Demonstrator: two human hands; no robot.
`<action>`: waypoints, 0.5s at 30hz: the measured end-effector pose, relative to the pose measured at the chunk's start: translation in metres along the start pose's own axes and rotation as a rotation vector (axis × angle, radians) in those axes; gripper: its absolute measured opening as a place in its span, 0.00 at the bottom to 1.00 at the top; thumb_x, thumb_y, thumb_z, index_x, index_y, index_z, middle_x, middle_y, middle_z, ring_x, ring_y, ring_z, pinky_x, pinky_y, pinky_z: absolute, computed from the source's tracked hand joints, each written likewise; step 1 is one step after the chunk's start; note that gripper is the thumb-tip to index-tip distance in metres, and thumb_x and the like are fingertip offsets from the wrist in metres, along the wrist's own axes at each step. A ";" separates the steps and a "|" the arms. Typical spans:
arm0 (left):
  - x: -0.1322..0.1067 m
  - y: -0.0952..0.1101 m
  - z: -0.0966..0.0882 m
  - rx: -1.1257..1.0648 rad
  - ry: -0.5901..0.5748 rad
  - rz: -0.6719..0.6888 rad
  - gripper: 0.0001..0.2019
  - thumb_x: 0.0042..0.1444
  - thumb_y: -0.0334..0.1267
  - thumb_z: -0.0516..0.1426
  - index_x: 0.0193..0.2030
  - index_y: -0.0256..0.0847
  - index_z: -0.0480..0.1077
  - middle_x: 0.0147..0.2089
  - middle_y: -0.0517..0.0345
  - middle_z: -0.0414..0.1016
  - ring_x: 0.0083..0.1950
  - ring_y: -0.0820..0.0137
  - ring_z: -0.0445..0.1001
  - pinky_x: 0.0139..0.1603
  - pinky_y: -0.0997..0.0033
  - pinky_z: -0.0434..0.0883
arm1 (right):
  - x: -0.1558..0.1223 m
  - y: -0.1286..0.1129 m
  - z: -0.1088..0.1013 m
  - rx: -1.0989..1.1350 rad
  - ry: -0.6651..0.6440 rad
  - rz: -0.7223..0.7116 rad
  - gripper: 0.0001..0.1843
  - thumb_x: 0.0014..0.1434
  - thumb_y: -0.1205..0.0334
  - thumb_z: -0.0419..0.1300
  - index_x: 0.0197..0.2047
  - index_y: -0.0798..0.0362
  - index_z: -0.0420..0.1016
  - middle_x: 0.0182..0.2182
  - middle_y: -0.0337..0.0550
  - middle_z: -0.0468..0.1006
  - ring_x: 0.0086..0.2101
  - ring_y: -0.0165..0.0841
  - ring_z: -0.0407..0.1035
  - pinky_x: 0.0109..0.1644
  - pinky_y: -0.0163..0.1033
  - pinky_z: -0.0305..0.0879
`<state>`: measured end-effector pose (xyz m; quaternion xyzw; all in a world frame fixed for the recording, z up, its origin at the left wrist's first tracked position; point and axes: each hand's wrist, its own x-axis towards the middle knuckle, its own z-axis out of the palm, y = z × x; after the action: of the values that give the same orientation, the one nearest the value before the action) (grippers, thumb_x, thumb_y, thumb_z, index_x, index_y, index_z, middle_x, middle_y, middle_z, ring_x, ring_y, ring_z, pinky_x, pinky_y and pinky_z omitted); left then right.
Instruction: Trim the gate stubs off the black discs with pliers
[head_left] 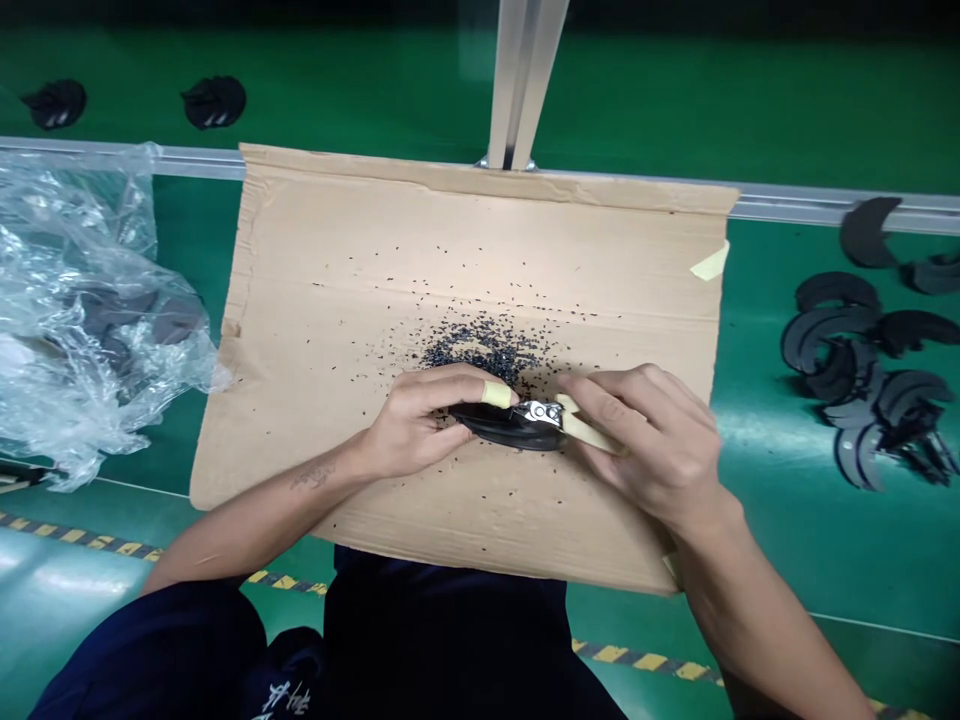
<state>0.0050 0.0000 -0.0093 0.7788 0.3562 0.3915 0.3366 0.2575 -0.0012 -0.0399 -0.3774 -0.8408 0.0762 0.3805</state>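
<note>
My left hand (427, 418) grips a curved black plastic part (510, 430) above the cardboard sheet, its thumb wrapped in yellow tape. In my right hand (652, 430) is a pair of cutting pliers (544, 412) with pale yellow handles. The metal jaws of the pliers meet the upper edge of the black part; whether they are closed on it cannot be made out. Just beyond both hands, a heap of tiny black plastic bits (480, 345) is scattered over the cardboard (300, 230).
Several curved black parts (829, 335) lie on the green table at the right. A clear plastic bag (97, 300) with dark parts inside is at the left. A metal post (525, 80) rises behind the cardboard. Two black stacks (214, 102) stand at the back left.
</note>
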 end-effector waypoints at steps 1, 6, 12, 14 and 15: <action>0.000 0.000 0.000 -0.010 0.005 0.004 0.12 0.60 0.25 0.65 0.49 0.40 0.80 0.44 0.51 0.86 0.45 0.70 0.85 0.46 0.73 0.82 | 0.000 -0.001 -0.001 -0.038 0.000 -0.007 0.13 0.68 0.61 0.64 0.55 0.48 0.79 0.38 0.45 0.84 0.32 0.35 0.70 0.35 0.43 0.65; -0.001 -0.004 0.002 -0.053 -0.017 0.026 0.10 0.61 0.27 0.65 0.49 0.41 0.81 0.44 0.52 0.86 0.45 0.69 0.86 0.45 0.72 0.83 | -0.003 -0.007 -0.001 -0.105 -0.011 -0.009 0.10 0.69 0.64 0.61 0.51 0.46 0.80 0.32 0.41 0.83 0.28 0.34 0.69 0.32 0.43 0.63; 0.001 0.010 -0.003 0.008 -0.078 -0.022 0.11 0.64 0.33 0.64 0.53 0.38 0.76 0.45 0.49 0.84 0.46 0.68 0.83 0.47 0.70 0.80 | 0.002 -0.002 0.001 0.227 0.030 0.111 0.09 0.69 0.66 0.60 0.51 0.48 0.77 0.34 0.44 0.80 0.31 0.34 0.73 0.33 0.40 0.67; 0.009 0.017 -0.015 0.077 -0.130 -0.106 0.12 0.68 0.38 0.60 0.56 0.39 0.72 0.48 0.48 0.82 0.47 0.67 0.82 0.47 0.69 0.80 | 0.004 0.008 0.000 0.156 0.033 0.149 0.09 0.70 0.58 0.60 0.51 0.49 0.76 0.35 0.46 0.79 0.33 0.38 0.74 0.34 0.43 0.68; 0.016 0.016 -0.024 0.115 -0.155 -0.130 0.12 0.70 0.40 0.58 0.57 0.40 0.72 0.49 0.48 0.82 0.47 0.67 0.81 0.46 0.69 0.79 | 0.004 0.015 0.001 0.064 0.028 0.149 0.12 0.71 0.52 0.59 0.50 0.49 0.75 0.34 0.47 0.79 0.33 0.40 0.73 0.34 0.45 0.68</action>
<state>-0.0039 0.0103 0.0210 0.8000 0.4008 0.2861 0.3427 0.2635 0.0124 -0.0449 -0.4276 -0.8021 0.1255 0.3975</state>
